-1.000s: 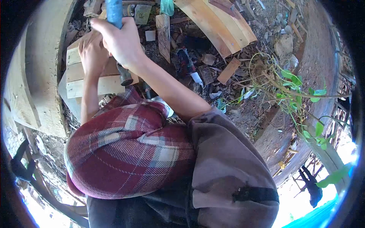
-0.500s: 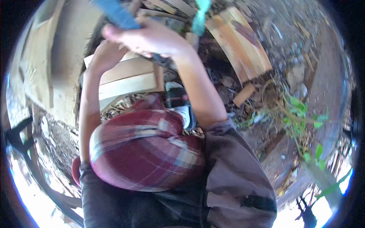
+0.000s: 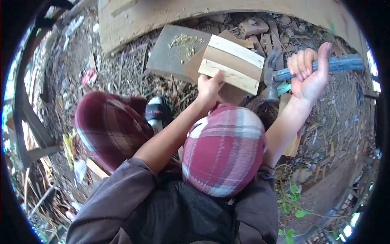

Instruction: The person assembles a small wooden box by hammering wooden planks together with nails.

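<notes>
My left hand grips the near edge of a small slatted wood panel, thumb on top and the other fingers hidden beneath. Three pale and brown slats lie side by side on it, with small nail marks near their ends. My right hand is wrapped round the blue handle of a claw hammer, its thumb pointing up. The hammer's metal head is just right of the panel, apart from it in this view. Under the panel lies a grey board with wood shavings on it.
A long thick plank curves across the far side. A broken brick and wood scraps lie behind the panel. My plaid-covered knees rise in front. A green plant grows at the lower right, and litter covers the ground.
The view has swung round. My hands, close together before, are now apart, the right one off to the right with the hammer and the left one on the panel.
</notes>
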The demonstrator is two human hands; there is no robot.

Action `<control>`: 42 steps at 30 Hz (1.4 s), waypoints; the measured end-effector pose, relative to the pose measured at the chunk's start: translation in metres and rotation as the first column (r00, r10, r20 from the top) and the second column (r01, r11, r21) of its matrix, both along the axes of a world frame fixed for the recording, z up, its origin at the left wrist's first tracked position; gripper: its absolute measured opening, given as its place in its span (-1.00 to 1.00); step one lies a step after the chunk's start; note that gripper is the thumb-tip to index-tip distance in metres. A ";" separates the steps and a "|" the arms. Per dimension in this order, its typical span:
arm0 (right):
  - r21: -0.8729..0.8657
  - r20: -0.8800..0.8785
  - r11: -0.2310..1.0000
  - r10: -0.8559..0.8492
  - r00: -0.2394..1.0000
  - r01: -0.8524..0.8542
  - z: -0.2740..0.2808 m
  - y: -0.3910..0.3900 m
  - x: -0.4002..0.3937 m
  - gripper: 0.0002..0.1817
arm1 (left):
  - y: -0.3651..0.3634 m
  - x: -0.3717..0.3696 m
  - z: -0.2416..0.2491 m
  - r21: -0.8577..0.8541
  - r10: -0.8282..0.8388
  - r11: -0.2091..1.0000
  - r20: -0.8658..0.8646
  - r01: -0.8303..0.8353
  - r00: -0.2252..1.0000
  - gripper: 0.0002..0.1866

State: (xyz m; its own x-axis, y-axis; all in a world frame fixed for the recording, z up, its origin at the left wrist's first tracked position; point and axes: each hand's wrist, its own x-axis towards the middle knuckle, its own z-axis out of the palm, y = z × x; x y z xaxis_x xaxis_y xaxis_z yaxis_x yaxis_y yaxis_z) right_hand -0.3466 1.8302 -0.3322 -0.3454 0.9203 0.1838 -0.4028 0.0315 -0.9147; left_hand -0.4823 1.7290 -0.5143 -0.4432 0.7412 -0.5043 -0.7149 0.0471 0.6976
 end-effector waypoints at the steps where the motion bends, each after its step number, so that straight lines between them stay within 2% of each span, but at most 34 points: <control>1: 0.001 0.009 0.995 0.098 0.995 -0.098 -0.005 -0.003 -0.005 -0.29 | -0.005 -0.002 -0.008 -0.093 -0.159 0.984 -0.105 0.149 0.982 -0.67; 3: -0.028 -0.005 0.963 0.268 0.963 -0.268 -0.020 -0.002 -0.022 -0.29 | -0.014 -0.024 0.008 -0.311 -0.486 0.860 -0.260 0.404 0.834 -0.66; 4: -0.045 -0.016 0.940 0.337 0.941 -0.338 -0.029 0.000 -0.029 -0.29 | -0.019 -0.032 0.009 -0.256 -0.528 0.847 -0.304 0.466 0.793 -0.64; 6: -0.138 -0.015 0.892 0.433 0.901 -0.430 -0.044 0.007 -0.051 -0.29 | -0.023 -0.068 0.012 -0.342 -0.855 0.517 -0.162 0.785 0.493 -0.60; 7: -0.173 0.020 0.883 0.447 0.894 -0.437 -0.050 0.009 -0.064 -0.29 | -0.024 -0.086 0.013 -0.391 -0.915 0.402 -0.214 0.828 0.343 -0.62; 8: -0.206 0.053 0.874 0.459 0.887 -0.440 -0.056 0.011 -0.077 -0.29 | -0.028 -0.101 0.005 -0.415 -0.865 0.490 -0.342 0.767 0.368 -0.70; 10: -0.216 0.127 0.825 0.554 0.823 -0.522 -0.068 0.017 -0.101 -0.29 | -0.027 -0.122 -0.004 -0.388 -0.658 0.750 -0.350 0.536 0.667 -0.74; 11: -0.241 0.159 0.809 0.577 0.801 -0.536 -0.071 0.015 -0.112 -0.30 | -0.026 -0.127 -0.005 -0.388 -0.577 0.814 -0.448 0.432 0.683 -0.76; 14: -0.324 0.226 0.789 0.601 0.767 -0.523 -0.083 0.012 -0.141 -0.31 | -0.020 -0.132 -0.014 -0.304 -0.283 0.950 -0.732 0.075 0.620 -0.79; 16: -0.335 0.276 0.796 0.595 0.755 -0.504 -0.089 0.008 -0.151 -0.31 | -0.012 -0.122 -0.031 -0.160 -0.059 0.970 -0.886 -0.185 0.459 -0.79; 17: -0.332 0.305 0.791 0.605 0.735 -0.513 -0.089 0.007 -0.155 -0.30 | -0.011 -0.118 -0.029 -0.186 -0.082 0.949 -0.925 -0.255 0.370 -0.77; 18: -0.328 0.327 0.803 0.590 0.738 -0.497 -0.090 0.005 -0.160 -0.30 | -0.010 -0.113 -0.023 -0.266 -0.164 0.925 -0.923 -0.270 0.349 -0.71; 21: -0.305 0.389 0.840 0.541 0.746 -0.449 -0.093 0.002 -0.165 -0.29 | -0.002 -0.089 -0.027 -0.171 -0.075 0.935 -0.952 -0.311 0.298 -0.59; 25: -0.340 0.420 0.842 0.535 0.733 -0.420 -0.092 0.003 -0.172 -0.29 | 0.002 -0.066 -0.040 -0.218 -0.109 0.899 -0.952 -0.381 0.286 -0.57; 29: -0.281 0.481 0.872 0.490 0.728 -0.401 -0.099 -0.003 -0.178 -0.29 | 0.007 -0.056 -0.039 -0.280 -0.134 0.866 -0.928 -0.415 0.347 -0.54; 32: -0.102 0.475 0.960 0.277 0.835 -0.261 -0.096 -0.027 -0.174 -0.30 | 0.011 -0.053 -0.029 -0.405 -0.146 0.846 -0.801 -0.347 0.580 -0.57; 35: -0.020 0.195 0.942 0.331 0.923 -0.334 -0.113 -0.023 -0.157 -0.39 | 0.014 -0.051 -0.026 -0.446 -0.155 0.820 -0.776 -0.359 0.611 -0.61; 36: 0.020 0.105 0.935 0.351 0.930 -0.355 -0.117 -0.021 -0.151 -0.42 | 0.013 -0.050 -0.028 -0.426 -0.158 0.827 -0.802 -0.367 0.576 -0.61; 37: 0.015 0.097 0.950 0.310 0.946 -0.312 -0.122 -0.024 -0.149 -0.44 | 0.012 -0.051 -0.029 -0.405 -0.161 0.836 -0.826 -0.371 0.540 -0.62; 39: 0.073 0.121 0.939 0.327 0.937 -0.337 -0.121 -0.031 -0.144 -0.47 | 0.017 -0.050 -0.032 -0.376 -0.145 0.830 -0.859 -0.412 0.491 -0.65; 42: 0.104 0.090 0.906 0.402 0.911 -0.410 -0.126 -0.030 -0.138 -0.50 | 0.021 -0.059 -0.041 -0.162 -0.080 0.887 -0.976 -0.433 0.201 -0.69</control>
State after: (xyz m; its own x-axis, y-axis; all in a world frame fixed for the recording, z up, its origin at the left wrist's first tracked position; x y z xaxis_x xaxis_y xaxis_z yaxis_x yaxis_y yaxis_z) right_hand -0.4848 1.8004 -0.4585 -0.6996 0.6705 0.2469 -0.3435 -0.0127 -0.9390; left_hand -0.5415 1.7500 -0.5548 -0.8530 0.4633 0.2402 0.4487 0.4160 0.7910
